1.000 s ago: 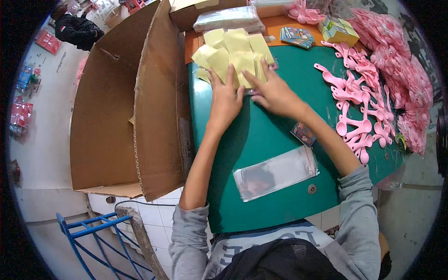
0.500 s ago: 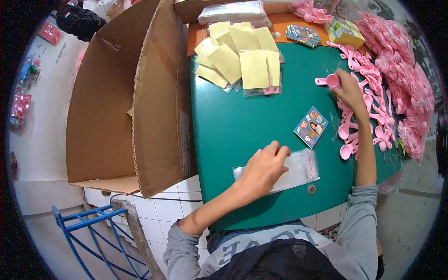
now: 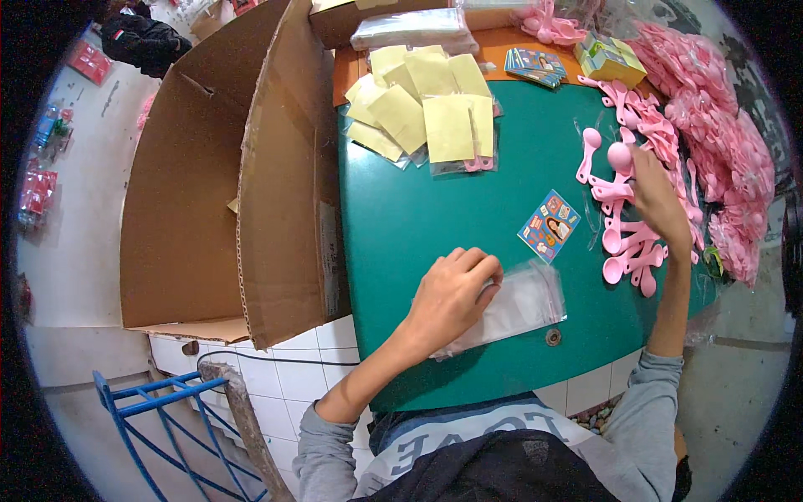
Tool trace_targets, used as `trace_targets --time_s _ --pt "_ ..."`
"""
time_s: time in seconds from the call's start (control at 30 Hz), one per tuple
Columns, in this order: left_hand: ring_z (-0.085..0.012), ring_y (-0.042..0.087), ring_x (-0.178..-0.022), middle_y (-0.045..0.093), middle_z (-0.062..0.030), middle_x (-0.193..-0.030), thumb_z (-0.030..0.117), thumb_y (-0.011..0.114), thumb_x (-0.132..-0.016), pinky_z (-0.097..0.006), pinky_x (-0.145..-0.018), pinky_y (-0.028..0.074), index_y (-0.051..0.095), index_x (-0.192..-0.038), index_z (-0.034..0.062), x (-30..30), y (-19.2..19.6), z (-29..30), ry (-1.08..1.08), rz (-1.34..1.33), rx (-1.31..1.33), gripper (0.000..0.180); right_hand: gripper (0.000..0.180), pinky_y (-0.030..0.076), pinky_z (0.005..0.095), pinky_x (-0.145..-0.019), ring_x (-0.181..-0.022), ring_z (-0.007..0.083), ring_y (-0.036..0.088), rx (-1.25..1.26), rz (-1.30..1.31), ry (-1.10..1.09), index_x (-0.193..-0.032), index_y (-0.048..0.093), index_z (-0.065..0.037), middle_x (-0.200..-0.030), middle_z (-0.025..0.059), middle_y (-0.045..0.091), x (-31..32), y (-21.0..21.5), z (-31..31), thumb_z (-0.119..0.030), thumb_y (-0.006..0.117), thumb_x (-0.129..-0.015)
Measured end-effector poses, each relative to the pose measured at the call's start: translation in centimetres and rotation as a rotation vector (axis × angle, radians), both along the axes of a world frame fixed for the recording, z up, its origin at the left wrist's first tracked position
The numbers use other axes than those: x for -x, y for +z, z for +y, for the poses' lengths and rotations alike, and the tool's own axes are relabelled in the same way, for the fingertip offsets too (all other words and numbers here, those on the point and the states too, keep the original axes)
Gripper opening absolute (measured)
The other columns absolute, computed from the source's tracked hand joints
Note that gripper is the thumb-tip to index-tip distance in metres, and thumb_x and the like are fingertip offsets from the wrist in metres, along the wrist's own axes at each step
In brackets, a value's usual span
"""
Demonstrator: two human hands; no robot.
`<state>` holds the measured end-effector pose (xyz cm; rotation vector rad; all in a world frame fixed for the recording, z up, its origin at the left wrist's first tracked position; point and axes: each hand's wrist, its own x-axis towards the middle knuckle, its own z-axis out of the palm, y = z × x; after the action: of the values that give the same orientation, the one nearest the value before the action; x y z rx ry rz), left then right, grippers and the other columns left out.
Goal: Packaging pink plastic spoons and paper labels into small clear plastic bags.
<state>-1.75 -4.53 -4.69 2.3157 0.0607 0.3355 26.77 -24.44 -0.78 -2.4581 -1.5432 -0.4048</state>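
My right hand reaches into a loose pile of pink measuring spoons at the table's right side. Its fingers are closed on a pink measuring spoon whose rounded bowl faces up. Just left of it, another pink spoon lies by itself on the green tabletop. My left hand is curled, its fingers pinched at a clear plastic bag near the front edge; the fingertips are partly hidden. Between the two hands lies a blue printed card.
Bagged yellow cards are heaped at the back left, with a stack of clear bags behind. More blue cards and a yellow-green box sit at the back. Bagged pink spoons line the right. A large cardboard box stands left.
The spoon my right hand held now lies on the table, and that hand has moved onto another in the pile. My left hand has shifted slightly left, and the bag beneath it has moved.
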Motion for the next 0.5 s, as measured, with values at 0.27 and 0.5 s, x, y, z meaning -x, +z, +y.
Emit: trace_targets --time_s 0.27,0.5 --pt "-0.0257 0.054 -0.077 0.055 -0.0072 -0.083 0.004 0.065 -0.069 -0.034 -0.067 0.048 0.055 -0.081 0.0069 0.7 -0.8 -0.4 -0.002 -0.127 -0.06 0.016 0.035 0.043 0.0377 -0.079 -0.091 0.0337 0.052 0.089 0.497 0.058 -0.11 0.054 -0.004 -0.097 0.015 0.051 9.6 4.8 1.3 0.002 0.051 -0.076" --pt "-0.0278 0.061 -0.076 0.061 -0.0104 -0.088 0.009 0.061 -0.073 -0.037 -0.063 0.05 0.054 -0.085 0.0069 0.8 0.3 -0.3 -0.131 0.153 -0.009 0.014 0.036 0.045 0.0345 -0.062 -0.076 0.0274 0.056 0.152 0.656 0.24 -0.108 0.056 -0.007 -0.088 0.012 0.05 14.3 5.0 0.9 0.003 0.056 -0.073"
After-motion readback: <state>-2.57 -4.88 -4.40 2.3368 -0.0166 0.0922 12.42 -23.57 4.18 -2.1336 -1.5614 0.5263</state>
